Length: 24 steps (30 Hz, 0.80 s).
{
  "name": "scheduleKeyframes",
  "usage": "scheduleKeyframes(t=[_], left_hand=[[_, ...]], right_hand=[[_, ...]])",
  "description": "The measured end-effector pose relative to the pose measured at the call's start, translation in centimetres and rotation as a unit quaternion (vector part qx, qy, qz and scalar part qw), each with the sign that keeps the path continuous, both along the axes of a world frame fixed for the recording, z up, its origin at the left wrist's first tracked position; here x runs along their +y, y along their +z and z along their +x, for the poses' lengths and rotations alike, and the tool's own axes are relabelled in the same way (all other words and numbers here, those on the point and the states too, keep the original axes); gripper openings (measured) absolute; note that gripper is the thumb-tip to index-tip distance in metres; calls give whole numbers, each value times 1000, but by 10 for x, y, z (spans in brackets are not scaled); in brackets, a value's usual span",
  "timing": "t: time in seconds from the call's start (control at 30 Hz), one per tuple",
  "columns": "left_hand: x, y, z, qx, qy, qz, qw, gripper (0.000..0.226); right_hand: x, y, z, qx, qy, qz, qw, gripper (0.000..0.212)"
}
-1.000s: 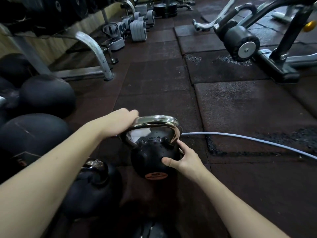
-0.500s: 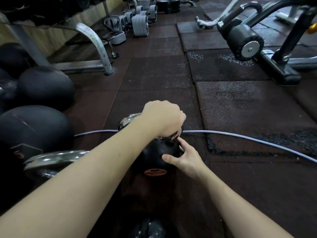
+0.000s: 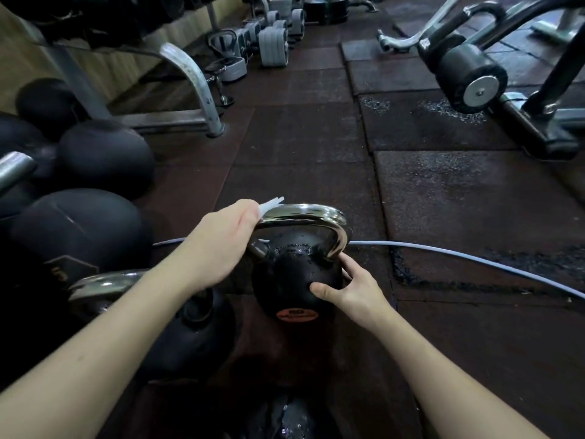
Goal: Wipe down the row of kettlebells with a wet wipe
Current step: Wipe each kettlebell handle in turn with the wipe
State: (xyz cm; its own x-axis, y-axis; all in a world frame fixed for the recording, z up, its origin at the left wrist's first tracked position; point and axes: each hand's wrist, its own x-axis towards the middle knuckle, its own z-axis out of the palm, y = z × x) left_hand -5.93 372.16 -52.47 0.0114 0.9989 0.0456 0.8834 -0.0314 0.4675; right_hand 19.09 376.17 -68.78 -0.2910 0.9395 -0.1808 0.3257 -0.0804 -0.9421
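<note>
Right now the left hand [image 3: 221, 245] pinches a white wet wipe [image 3: 271, 205] against the left end of the chrome handle [image 3: 304, 213] of the kettlebell [image 3: 292, 280], which stands on the rubber floor [image 3: 300, 153] in the middle of the view. The right hand [image 3: 351, 288] braces the black ball from its right side, thumb on the front and fingers curled round behind, gripping it.

The step in hand looks like wiping the handle. To do it well, I would wrap the wipe round the bar rather than drag one edge over the top, then run it along the arch and down each leg to where the chrome meets the ball. The right hand should keep the ball steady so the wiping push does not rock it. The ball's top glistens with droplets, so it may already have been wiped, though that is a guess.

For room: a second kettlebell [image 3: 177, 318] stands just beside on the left, partly under the left forearm, with large dark balls [image 3: 79, 229] beyond it toward the left edge of the floor. That side is crowded. A pale cable [image 3: 459, 258] lies on the floor close behind the kettlebell. Open floor lies ahead and to the right, with a machine [image 3: 471, 74] well apart at the far right.
</note>
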Motion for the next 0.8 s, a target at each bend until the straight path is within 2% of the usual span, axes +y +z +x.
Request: scheduleKeyframes(t=[0.07, 0.17, 0.27, 0.37, 0.47, 0.53, 0.63, 0.77, 0.8], left_hand=[[-9, -6, 10, 10, -15, 62, 998, 33], [-2, -7, 30, 117, -53, 138, 982, 40], [16, -4, 65, 238, -88, 150, 956, 50], [33, -4, 98, 291, -108, 146, 939, 46], [42, 4, 105, 338, -109, 99, 930, 59], [45, 12, 99, 331, -108, 60, 935, 53], [37, 16, 81, 278, -92, 36, 956, 47], [35, 12, 52, 173, -17, -13, 985, 48], [34, 10, 48, 168, -3, -18, 986, 48]], right_hand=[[1, -1, 1, 4, 2, 5, 1000, 84], [1, 0, 0, 11, 2, -12, 1000, 76], [0, 2, -2, 25, -4, -26, 999, 84], [0, 5, -2, 23, 0, -21, 1000, 100], [-2, 10, -2, 33, 13, -35, 999, 89], [-2, 11, -2, 32, 11, -35, 999, 93], [-4, 14, -4, 20, 8, -31, 999, 100], [-5, 19, -4, 6, 5, -40, 999, 74], [-6, 19, -4, 4, 4, -41, 999, 73]])
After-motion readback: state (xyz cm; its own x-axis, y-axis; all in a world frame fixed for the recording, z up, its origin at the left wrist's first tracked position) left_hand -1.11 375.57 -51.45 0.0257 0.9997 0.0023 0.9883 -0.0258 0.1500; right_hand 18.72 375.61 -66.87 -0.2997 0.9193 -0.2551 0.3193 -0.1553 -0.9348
